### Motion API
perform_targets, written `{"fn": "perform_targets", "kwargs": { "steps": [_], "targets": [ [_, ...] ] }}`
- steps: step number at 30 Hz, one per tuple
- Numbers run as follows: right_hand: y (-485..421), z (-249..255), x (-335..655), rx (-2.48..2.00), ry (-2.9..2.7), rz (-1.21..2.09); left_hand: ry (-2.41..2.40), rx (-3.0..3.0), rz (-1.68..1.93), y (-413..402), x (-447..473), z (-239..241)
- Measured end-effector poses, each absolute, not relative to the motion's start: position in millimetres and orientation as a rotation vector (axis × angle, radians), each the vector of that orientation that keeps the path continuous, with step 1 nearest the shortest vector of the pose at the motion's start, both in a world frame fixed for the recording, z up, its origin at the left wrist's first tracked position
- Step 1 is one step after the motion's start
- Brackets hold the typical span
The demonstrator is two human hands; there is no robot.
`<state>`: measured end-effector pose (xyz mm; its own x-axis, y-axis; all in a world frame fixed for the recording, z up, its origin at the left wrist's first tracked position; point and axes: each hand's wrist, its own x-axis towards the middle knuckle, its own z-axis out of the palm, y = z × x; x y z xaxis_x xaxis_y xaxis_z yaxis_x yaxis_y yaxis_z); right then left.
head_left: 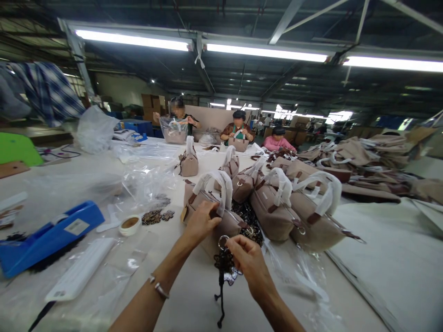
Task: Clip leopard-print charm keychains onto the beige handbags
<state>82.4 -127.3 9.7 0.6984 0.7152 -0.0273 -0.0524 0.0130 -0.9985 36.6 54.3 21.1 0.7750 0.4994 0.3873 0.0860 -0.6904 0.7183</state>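
Note:
My left hand is closed at the top of a beige handbag, by the foot of its wrapped handle. What its fingertips pinch is partly hidden. In front of that bag, my right hand pinches a metal ring. From this ring hangs a dark flower-shaped bag charm with a black cord dangling below. Just behind my right hand lies a pile of dark charms, between the held bag and another beige handbag.
On the left are a blue tape dispenser, a white bar-shaped tool, a round tub and plastic bags. Beige bag pieces are heaped at right. Across the table, co-workers handle bags.

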Motion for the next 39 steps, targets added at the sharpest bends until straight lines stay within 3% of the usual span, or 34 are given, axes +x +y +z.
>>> {"fn": "perform_targets", "kwargs": {
  "steps": [7,13,29,39],
  "targets": [
    [-111,-2,87,-1.442,-0.551,0.686,0.282,2.245,0.576,67,55,37],
    [-105,4,99,-1.383,-0.507,0.612,0.138,1.664,0.376,54,40,49],
    [-103,11,107,-1.219,-0.381,0.649,0.126,1.930,0.153,63,36,57],
    [-92,15,105,-1.253,-0.394,0.588,0.121,1.937,0.392,49,36,44]
  ]
}}
